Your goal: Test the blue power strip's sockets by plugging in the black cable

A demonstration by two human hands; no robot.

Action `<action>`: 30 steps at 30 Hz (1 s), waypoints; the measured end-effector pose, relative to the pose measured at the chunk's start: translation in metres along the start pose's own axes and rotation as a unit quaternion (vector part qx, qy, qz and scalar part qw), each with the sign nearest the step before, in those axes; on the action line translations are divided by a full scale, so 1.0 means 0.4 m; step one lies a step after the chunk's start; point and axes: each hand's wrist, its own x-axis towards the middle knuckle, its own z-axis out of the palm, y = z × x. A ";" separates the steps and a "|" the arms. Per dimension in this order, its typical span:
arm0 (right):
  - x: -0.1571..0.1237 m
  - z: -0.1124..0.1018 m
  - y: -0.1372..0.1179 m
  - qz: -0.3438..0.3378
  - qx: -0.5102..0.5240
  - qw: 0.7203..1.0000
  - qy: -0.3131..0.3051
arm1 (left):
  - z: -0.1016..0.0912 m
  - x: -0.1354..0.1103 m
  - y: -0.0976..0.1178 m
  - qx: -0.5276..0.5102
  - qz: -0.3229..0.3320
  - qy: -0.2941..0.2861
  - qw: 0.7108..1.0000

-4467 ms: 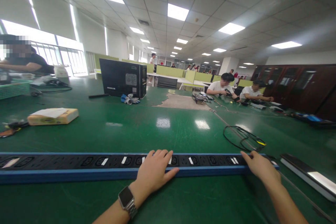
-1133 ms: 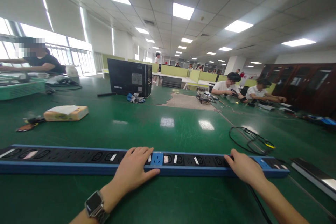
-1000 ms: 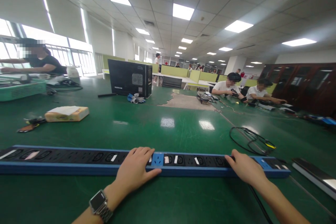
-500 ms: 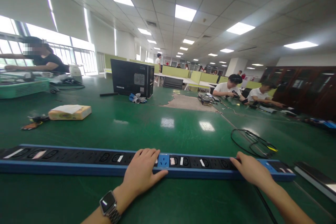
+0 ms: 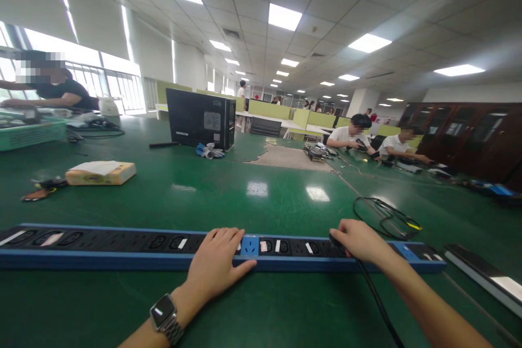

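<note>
A long blue-and-black power strip [image 5: 122, 243] with several sockets lies across the green table [image 5: 253, 201] in front of me. My left hand [image 5: 218, 264], a watch on its wrist, rests flat on the strip's middle beside a light blue socket [image 5: 249, 245], fingers stretched out. My right hand [image 5: 359, 241] is closed around a black plug [image 5: 335, 238] at the strip's right part. Its black cable [image 5: 377, 302] trails back under my forearm.
A coiled black cable [image 5: 383, 212] lies behind the strip. A second dark strip [image 5: 481, 279] lies at the right. A tissue box [image 5: 100, 172], a black computer case [image 5: 199, 118] and a green basket [image 5: 28, 133] stand farther back. Other people work at the left and far right.
My right hand has moved left along the strip from its right end and now grips a black plug with a cable. My left hand stays on the strip.
</note>
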 end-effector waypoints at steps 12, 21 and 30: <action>-0.005 0.067 -0.147 -0.073 0.055 0.995 -0.031 | -0.004 -0.005 0.004 -0.004 -0.007 -0.004 1.000; 0.016 0.083 -0.198 -0.061 -0.008 0.998 -0.014 | -0.001 -0.006 0.003 -0.008 -0.002 0.008 1.000; 0.014 0.083 -0.218 -0.050 -0.046 0.998 -0.015 | -0.008 -0.004 0.008 -0.007 -0.008 0.000 1.000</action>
